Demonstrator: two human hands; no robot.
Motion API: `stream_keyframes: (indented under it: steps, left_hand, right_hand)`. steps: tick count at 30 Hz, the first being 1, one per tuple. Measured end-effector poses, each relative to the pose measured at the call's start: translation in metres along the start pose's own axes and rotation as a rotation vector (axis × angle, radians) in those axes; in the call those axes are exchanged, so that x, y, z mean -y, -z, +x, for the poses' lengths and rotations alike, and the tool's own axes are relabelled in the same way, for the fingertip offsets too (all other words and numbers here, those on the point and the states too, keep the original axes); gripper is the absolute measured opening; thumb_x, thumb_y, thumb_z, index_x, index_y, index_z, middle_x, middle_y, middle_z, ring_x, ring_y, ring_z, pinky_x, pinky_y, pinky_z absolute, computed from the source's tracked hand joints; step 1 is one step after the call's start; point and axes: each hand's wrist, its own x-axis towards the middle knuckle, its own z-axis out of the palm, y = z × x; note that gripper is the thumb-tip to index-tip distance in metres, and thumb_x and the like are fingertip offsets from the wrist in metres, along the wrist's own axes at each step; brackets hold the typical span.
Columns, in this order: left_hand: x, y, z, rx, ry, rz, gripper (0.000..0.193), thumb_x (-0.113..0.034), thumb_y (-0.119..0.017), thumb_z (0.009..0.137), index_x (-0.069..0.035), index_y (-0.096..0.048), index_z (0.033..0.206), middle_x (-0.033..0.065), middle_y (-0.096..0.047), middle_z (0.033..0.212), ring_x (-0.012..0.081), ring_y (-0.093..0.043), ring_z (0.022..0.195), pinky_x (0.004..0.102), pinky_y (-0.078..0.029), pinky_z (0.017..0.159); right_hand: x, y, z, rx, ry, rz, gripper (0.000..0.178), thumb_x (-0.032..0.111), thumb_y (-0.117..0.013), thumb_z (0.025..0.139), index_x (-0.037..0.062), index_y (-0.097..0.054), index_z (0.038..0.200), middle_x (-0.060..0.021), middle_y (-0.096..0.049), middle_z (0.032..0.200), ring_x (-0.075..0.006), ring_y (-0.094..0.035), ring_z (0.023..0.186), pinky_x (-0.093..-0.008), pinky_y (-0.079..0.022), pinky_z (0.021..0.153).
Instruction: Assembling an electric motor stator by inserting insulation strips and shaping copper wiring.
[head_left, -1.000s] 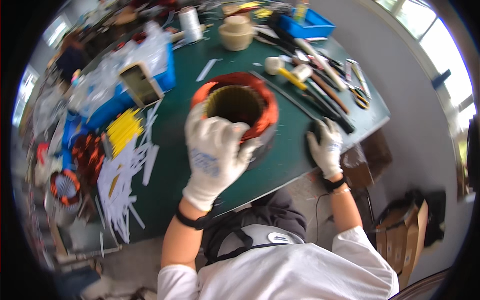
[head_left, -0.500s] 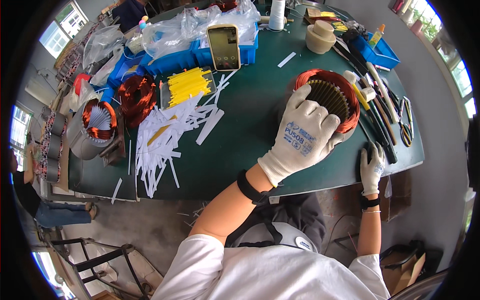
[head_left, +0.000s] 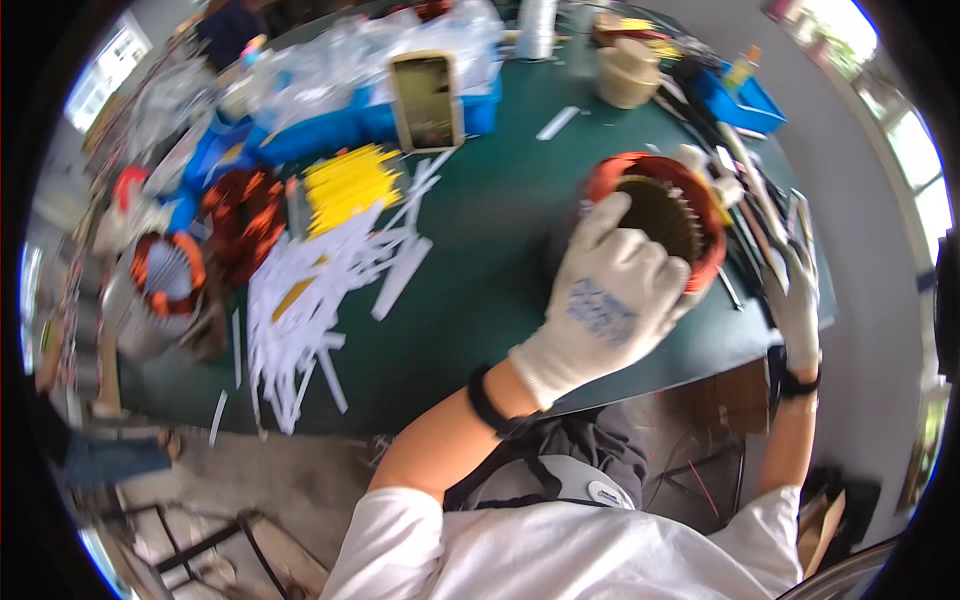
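- green bench (head_left: 480, 290) spreads out under us, crowded along its far and left sides.
- our left hand (head_left: 610, 300), in a white glove, is spread over the near rim of the stator (head_left: 660, 215), fingers curled onto its edge and gripping it.
- the stator is a ring with orange windings and a ribbed dark bore; it sits on the bench right of centre, tilted toward us.
- our right hand (head_left: 797, 305), gloved too, rests at the bench's right edge among the tools (head_left: 745, 200); we cannot tell whether it grips anything.
- white strips (head_left: 320, 290) lie scattered left of centre, with a yellow bundle (head_left: 350, 185) just beyond them.
- two more wound stators (head_left: 165, 275) stand at the far left.
- a phone (head_left: 425, 100) leans on the blue trays (head_left: 330, 130) at the back, and a tape roll (head_left: 628, 72) stands to the right of them.
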Motion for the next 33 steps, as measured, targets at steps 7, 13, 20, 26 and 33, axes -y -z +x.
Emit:
stream_keyframes:
  steps: [7,13,20,26,33]
  left_hand:
    - [0.002,0.008,0.007,0.109,-0.047,0.011,0.035,-0.027,-0.075,0.079,-0.010,-0.063,0.106,0.0038,-0.057,0.075,0.0236,-0.059,0.078,0.0526,-0.043,0.103]
    - [0.006,0.005,0.015,0.117,-0.061,0.056,0.025,-0.030,-0.070,0.085,-0.013,-0.068,0.104,-0.0027,-0.054,0.068,0.0161,-0.057,0.068,0.0466,-0.047,0.097]
    - [0.010,0.000,0.001,0.112,-0.021,0.024,0.027,-0.036,-0.072,0.084,-0.018,-0.069,0.104,-0.0039,-0.056,0.074,0.0155,-0.057,0.074,0.0477,-0.048,0.095]
    - [0.011,-0.001,-0.002,0.111,-0.014,0.024,0.029,-0.033,-0.073,0.081,-0.017,-0.069,0.105,-0.0036,-0.056,0.074,0.0149,-0.057,0.073,0.0466,-0.046,0.103]
    - [0.012,-0.002,-0.003,0.076,-0.006,-0.014,0.033,-0.031,-0.074,0.078,-0.016,-0.069,0.107,-0.0031,-0.056,0.074,0.0152,-0.057,0.076,0.0469,-0.044,0.105]
  right_hand:
    - [-0.068,-0.047,0.079,0.661,-0.293,-0.010,0.052,0.026,-0.066,0.092,-0.0033,-0.055,0.133,-0.0225,-0.066,0.119,-0.0295,-0.064,0.105,-0.0386,-0.049,0.092]
    - [-0.106,-0.094,0.115,0.788,-0.193,0.223,0.077,0.032,-0.072,0.081,-0.0083,-0.044,0.141,-0.0254,-0.057,0.134,-0.0312,-0.056,0.121,-0.0346,-0.041,0.107]
    - [-0.132,-0.109,0.103,0.768,-0.311,0.158,0.073,0.017,-0.073,0.067,-0.0085,-0.049,0.131,-0.0249,-0.067,0.094,-0.0296,-0.067,0.083,-0.0389,-0.052,0.072]
    - [-0.134,-0.124,0.085,0.609,-0.531,0.321,0.057,0.010,-0.067,0.069,-0.0093,-0.054,0.121,-0.0155,-0.064,0.087,-0.0212,-0.063,0.074,-0.0339,-0.051,0.066]
    - [-0.125,-0.123,0.090,0.497,-0.573,0.026,0.052,0.012,-0.068,0.065,-0.0082,-0.060,0.113,-0.0171,-0.067,0.079,-0.0243,-0.067,0.069,-0.0371,-0.053,0.060]
